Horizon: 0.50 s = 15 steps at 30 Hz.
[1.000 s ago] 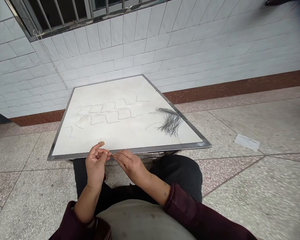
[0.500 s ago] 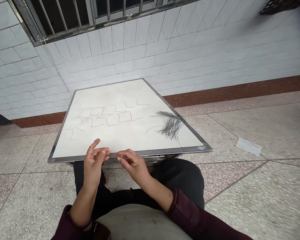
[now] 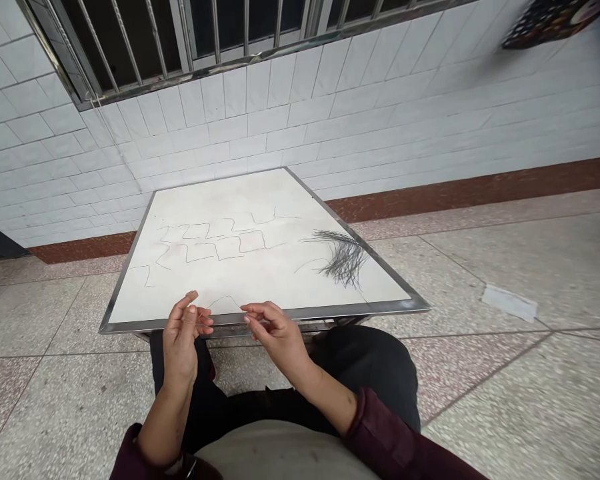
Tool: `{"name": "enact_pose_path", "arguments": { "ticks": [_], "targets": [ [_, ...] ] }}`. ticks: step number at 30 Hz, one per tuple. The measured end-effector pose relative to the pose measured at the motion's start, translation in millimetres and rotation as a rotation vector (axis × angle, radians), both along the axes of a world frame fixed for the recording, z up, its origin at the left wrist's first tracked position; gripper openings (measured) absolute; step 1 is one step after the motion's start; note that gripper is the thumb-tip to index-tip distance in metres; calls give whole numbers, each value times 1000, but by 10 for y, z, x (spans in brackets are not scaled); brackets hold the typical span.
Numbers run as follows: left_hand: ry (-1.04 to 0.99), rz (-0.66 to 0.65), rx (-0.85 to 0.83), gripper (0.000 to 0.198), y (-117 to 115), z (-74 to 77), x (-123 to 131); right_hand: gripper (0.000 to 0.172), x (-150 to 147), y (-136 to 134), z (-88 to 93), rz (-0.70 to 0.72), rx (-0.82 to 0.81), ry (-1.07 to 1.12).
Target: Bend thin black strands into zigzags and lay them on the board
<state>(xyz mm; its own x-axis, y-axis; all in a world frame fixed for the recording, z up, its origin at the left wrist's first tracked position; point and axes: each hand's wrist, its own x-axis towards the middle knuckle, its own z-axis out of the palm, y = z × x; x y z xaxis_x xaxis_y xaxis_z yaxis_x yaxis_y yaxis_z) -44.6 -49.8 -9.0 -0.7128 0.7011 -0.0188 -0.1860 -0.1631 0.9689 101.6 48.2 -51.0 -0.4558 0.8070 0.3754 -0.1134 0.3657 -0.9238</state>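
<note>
A thin dark wire (image 3: pixel 227 297) arches up between my two hands, just over the near edge of the white-topped table (image 3: pixel 230 190). My left hand (image 3: pixel 183 343) pinches toward one end of it with thumb and fingers; a tan wrapping covers one raised fingertip. At the other end, my right hand (image 3: pixel 277 333) has thumb and forefinger pressed together on the wire. Farther in lie several bent, step-shaped wires (image 3: pixel 213 243) in rough rows. A tangled heap of loose dark wires (image 3: pixel 345 260) rests near the table's right edge.
The table's metal rim (image 3: pixel 320 312) runs just beyond my knees (image 3: pixel 365 363). Behind it stands a white tiled wall (image 3: pixel 260 133) with a barred window (image 3: pixel 230 33). A pale flat strip (image 3: pixel 509 303) lies on the floor at right, and a dark patterned object (image 3: pixel 550 23) shows upper right.
My hands have moved slightly apart, and the wire between them now shows as an arch. The whole view has shifted a little downward in the picture.
</note>
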Motion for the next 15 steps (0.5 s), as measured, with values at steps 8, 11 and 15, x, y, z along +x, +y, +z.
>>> {"name": "enact_pose_path", "arguments": {
  "ticks": [8,11,15],
  "targets": [
    [51,-103,-66,47,-34,30,28,26,8,7,59,154,51,-91],
    [68,-201,-119,46,-39,12,47,23,-6,30,85,175,41,-65],
    [76,-353,-175,46,-38,-11,72,20,25,71,112,155,134,-123]
  ]
}}
